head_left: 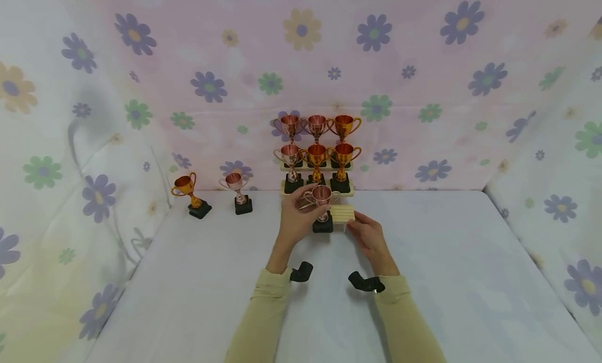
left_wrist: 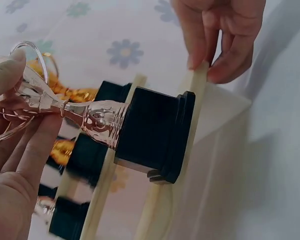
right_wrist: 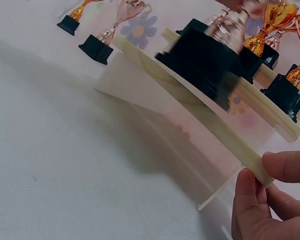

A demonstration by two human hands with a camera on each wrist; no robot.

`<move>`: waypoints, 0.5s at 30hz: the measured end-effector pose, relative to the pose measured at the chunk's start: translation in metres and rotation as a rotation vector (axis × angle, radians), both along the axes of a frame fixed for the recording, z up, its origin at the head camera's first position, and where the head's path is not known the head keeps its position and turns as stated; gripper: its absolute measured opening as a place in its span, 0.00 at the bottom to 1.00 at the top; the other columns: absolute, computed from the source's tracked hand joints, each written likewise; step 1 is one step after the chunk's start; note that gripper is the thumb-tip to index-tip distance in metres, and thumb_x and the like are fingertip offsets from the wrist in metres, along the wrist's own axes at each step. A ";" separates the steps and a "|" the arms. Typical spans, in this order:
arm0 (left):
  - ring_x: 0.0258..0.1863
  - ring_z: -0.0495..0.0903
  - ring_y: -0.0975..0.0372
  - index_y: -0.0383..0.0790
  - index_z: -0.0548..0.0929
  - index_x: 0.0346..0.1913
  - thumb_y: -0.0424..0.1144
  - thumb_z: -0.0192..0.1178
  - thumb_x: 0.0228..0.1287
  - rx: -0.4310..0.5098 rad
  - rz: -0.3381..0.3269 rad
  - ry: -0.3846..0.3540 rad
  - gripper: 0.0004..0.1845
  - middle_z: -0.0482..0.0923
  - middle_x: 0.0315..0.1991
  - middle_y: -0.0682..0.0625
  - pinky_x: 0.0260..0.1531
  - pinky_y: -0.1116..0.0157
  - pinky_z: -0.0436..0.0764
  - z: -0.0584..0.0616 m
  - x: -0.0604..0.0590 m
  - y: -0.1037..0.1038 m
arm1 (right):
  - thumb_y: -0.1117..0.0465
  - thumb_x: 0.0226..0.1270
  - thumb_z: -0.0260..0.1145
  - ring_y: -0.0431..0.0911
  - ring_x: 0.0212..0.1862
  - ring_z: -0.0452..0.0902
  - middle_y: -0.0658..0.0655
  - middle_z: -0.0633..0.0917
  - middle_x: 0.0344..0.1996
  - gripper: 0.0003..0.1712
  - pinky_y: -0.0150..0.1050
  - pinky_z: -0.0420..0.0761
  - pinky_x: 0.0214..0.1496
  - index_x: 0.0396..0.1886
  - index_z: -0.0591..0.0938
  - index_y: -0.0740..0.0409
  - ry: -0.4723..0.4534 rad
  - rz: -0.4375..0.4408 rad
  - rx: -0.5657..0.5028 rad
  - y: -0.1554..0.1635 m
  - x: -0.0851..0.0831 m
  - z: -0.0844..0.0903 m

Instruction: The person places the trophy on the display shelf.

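My left hand (head_left: 293,219) holds a rose-gold trophy cup (head_left: 322,196) upright by its upper part, between thumb and fingers. Its black base (left_wrist: 152,130) is at the lowest step (head_left: 343,213) of a cream tiered stand; whether it touches the step, I cannot tell. My right hand (head_left: 370,238) pinches the right end of that step between thumb and fingers, as the right wrist view shows at the step's edge (right_wrist: 200,110). Behind, gold cups (head_left: 344,153) and rose-gold cups (head_left: 290,155) on black bases stand in two rows on the upper steps.
Left of the stand, a gold trophy cup (head_left: 193,195) and a rose-gold trophy cup (head_left: 239,192) stand apart on the white tabletop (head_left: 211,269). Clear supports (right_wrist: 160,145) hold the step above the table. A flowered cloth (head_left: 329,91) hangs behind.
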State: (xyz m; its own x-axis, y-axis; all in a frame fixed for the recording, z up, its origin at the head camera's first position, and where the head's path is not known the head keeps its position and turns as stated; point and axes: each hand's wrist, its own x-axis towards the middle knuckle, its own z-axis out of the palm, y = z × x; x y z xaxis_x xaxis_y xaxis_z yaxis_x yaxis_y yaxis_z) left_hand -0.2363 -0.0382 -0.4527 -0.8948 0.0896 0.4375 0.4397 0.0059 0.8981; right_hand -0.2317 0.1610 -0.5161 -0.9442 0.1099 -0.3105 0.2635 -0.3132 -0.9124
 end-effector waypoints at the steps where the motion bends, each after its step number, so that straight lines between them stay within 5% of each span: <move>1: 0.43 0.86 0.50 0.33 0.82 0.60 0.27 0.75 0.55 0.008 -0.015 -0.002 0.27 0.84 0.49 0.35 0.48 0.58 0.88 0.000 -0.003 0.005 | 0.74 0.73 0.57 0.48 0.62 0.72 0.68 0.69 0.72 0.32 0.28 0.80 0.58 0.75 0.63 0.72 0.002 -0.004 -0.002 0.000 0.000 0.000; 8: 0.46 0.87 0.45 0.32 0.80 0.61 0.26 0.73 0.58 0.018 -0.076 -0.004 0.27 0.84 0.49 0.34 0.50 0.60 0.87 0.000 -0.021 0.027 | 0.74 0.74 0.56 0.47 0.62 0.72 0.69 0.69 0.71 0.31 0.28 0.81 0.57 0.75 0.64 0.73 0.008 -0.008 -0.011 0.001 0.000 0.003; 15: 0.44 0.88 0.50 0.33 0.79 0.61 0.27 0.73 0.58 0.029 -0.085 0.011 0.27 0.84 0.49 0.34 0.47 0.61 0.88 -0.008 -0.035 0.043 | 0.75 0.73 0.56 0.38 0.51 0.77 0.70 0.71 0.69 0.30 0.24 0.81 0.51 0.73 0.65 0.74 0.022 -0.016 -0.004 0.001 -0.001 -0.001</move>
